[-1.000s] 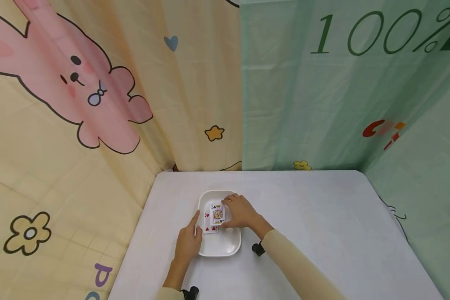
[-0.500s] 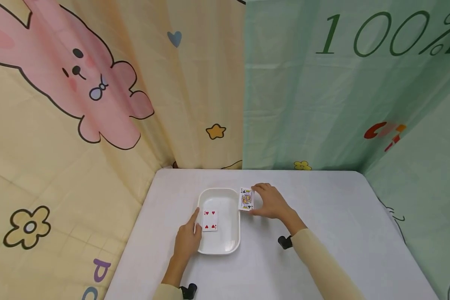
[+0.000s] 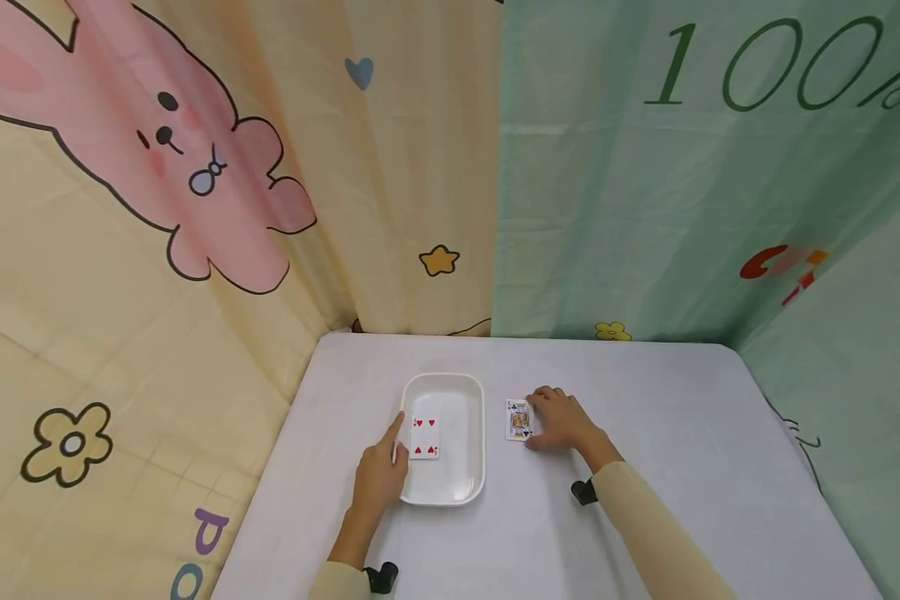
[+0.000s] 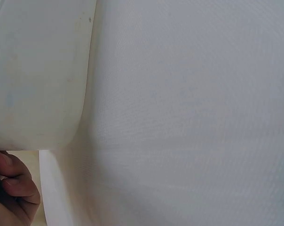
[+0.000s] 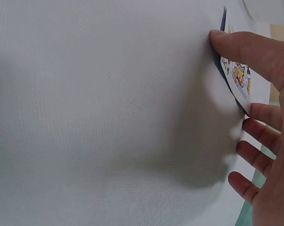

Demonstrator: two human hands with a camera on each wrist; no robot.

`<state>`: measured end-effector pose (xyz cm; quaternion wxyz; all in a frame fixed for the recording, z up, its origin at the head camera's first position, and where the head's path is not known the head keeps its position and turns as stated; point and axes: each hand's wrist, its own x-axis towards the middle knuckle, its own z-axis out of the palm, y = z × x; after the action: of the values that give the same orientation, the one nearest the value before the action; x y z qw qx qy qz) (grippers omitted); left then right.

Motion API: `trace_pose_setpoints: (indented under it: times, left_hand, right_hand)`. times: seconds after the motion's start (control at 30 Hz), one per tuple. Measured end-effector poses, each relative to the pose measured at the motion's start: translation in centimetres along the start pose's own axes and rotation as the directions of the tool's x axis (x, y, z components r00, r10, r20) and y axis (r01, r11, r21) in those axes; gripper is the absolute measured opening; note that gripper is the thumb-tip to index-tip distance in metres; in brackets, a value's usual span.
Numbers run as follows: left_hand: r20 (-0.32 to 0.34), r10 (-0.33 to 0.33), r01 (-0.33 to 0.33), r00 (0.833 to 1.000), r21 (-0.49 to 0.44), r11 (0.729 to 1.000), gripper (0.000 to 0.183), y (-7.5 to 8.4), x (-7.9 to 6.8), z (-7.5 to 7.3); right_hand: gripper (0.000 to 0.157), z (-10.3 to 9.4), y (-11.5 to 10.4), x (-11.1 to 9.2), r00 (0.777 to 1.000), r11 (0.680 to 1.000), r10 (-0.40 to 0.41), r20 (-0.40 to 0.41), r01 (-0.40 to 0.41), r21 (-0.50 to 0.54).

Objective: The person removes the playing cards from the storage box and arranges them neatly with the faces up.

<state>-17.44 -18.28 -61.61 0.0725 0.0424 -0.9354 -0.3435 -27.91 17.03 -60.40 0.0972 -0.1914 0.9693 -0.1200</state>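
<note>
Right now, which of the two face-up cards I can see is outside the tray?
The picture card with black suit marks, pinched by the right hand; the other card, showing red hearts, lies inside the white tray.

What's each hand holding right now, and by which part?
The right hand pinches the face card at its right corners. The left hand touches the left rim of the tray; whether it grips, I can't tell.

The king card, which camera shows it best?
The head view: the king card shows face-up, nearly whole. The right wrist view has it slanted, partly hidden by the right hand; the left wrist view lacks it.
</note>
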Motion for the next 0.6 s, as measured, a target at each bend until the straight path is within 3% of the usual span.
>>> trace_pose_setpoints:
  times: [0.6]
  left_hand:
    - [-0.021,0.003,-0.003,1.0,-0.004,1.0,0.057,0.03,0.02,0.19]
  right_hand:
    - [0.088,0.31,0.47,-0.04,1.0,1.0,-0.001,-0.022,0.002,0.03]
